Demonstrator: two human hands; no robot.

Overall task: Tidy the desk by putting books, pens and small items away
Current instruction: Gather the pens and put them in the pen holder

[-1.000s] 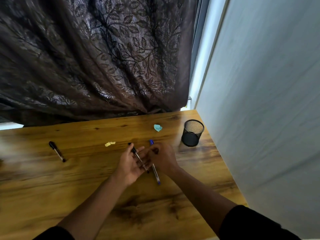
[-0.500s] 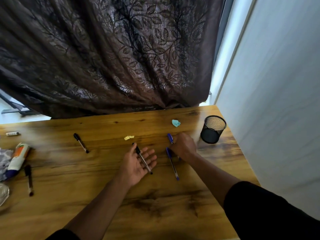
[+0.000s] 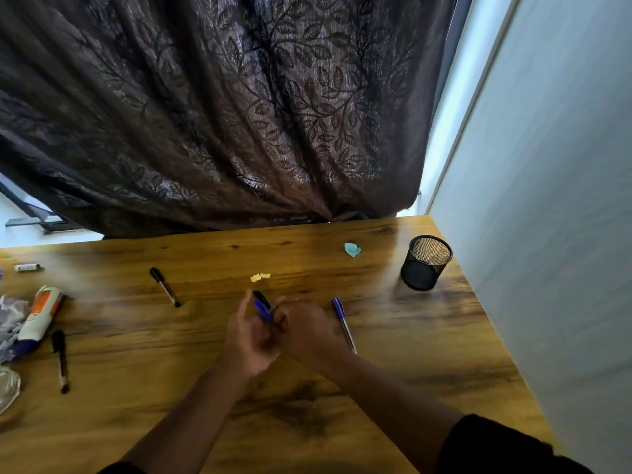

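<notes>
My left hand [image 3: 248, 338] lies palm up over the middle of the wooden desk [image 3: 342, 398], cupped round a black pen [image 3: 260, 296]. My right hand [image 3: 306, 331] meets it from the right and grips a blue pen [image 3: 262, 309], laying it beside the black one in the left palm. The pens' lower ends are hidden between the hands. A second blue pen [image 3: 343, 323] lies on the desk just right of my right hand. A black mesh pen cup [image 3: 425, 265] stands upright at the far right.
Two more black pens [image 3: 165, 287] [image 3: 61, 360] lie to the left. A glue tube [image 3: 38, 319], a small white item [image 3: 27, 267] and crumpled material [image 3: 10, 323] sit at the left edge. Yellow scraps [image 3: 260, 277] and a blue scrap [image 3: 352, 249] lie further back. A wall [image 3: 547, 200] borders the desk's right side.
My right hand has picked one of the two blue pens off the desk and carried it left into my left palm. The left hand's fingers have curled up around the pens.
</notes>
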